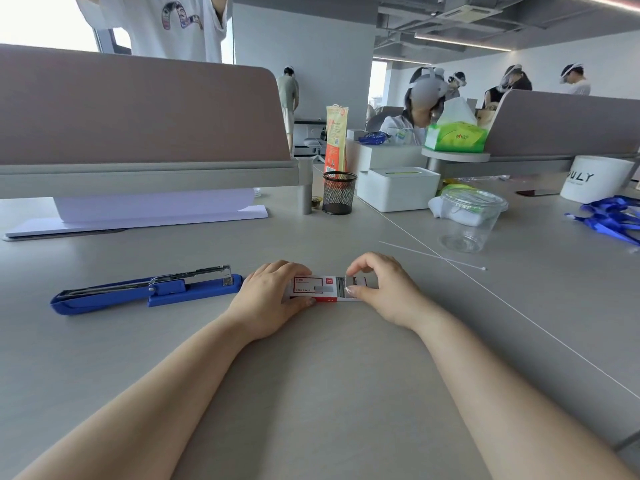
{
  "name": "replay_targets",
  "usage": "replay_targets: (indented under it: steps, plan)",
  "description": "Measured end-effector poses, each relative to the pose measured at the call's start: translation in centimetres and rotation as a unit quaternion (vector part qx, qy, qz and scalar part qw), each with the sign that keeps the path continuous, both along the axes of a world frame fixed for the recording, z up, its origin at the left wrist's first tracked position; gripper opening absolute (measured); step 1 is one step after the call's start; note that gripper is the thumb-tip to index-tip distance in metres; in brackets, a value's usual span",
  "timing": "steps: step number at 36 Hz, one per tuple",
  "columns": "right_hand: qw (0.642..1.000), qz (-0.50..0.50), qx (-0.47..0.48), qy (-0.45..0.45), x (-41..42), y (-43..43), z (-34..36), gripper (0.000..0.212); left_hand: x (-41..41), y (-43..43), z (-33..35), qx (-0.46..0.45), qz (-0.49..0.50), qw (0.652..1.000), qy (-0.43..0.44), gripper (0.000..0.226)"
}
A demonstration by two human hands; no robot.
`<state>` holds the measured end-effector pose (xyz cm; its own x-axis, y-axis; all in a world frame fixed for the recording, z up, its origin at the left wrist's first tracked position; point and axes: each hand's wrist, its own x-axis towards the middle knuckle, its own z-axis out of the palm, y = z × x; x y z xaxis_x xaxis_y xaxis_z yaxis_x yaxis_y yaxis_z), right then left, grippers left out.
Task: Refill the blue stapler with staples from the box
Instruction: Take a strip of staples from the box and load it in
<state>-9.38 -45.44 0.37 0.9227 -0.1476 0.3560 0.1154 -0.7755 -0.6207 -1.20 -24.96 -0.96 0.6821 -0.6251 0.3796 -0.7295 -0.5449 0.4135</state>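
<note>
The blue stapler [145,291] lies on the grey desk to the left, its top arm swung open and the metal staple channel exposed. Right of it sits a small white and red staple box [318,288]. My left hand [273,299] grips the box's sleeve at its left end. My right hand [384,289] pinches the inner tray at the right end, which is slid partly out, with grey staples [343,285] showing inside. Both forearms rest low over the desk.
A black mesh pen cup [338,192] and a white tissue box [398,188] stand behind. A clear plastic cup [467,220] sits at the right, with a white cable tie [433,255] in front of it. A paper stack [138,216] lies under the divider. Other people work at the far desks.
</note>
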Motion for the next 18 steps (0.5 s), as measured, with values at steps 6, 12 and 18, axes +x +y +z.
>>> replay_targets:
  steps: [6, 12, 18]
  plan:
    - [0.995, -0.009, 0.101, -0.023, 0.1, -0.1, 0.3, 0.017, 0.2, -0.1, -0.2, 0.008, 0.006, 1.0, -0.004, 0.042]
    - [0.996, -0.019, 0.092, 0.009, -0.1, -0.8, 0.3, 0.013, 0.3, 0.0, -0.2, 0.021, 0.019, 1.0, 0.0, 0.043]
    - [0.998, 0.005, 0.041, 0.037, -0.6, -1.4, 0.4, 0.013, 0.2, -0.1, -0.1, 0.029, 0.023, 0.999, 0.002, 0.042]
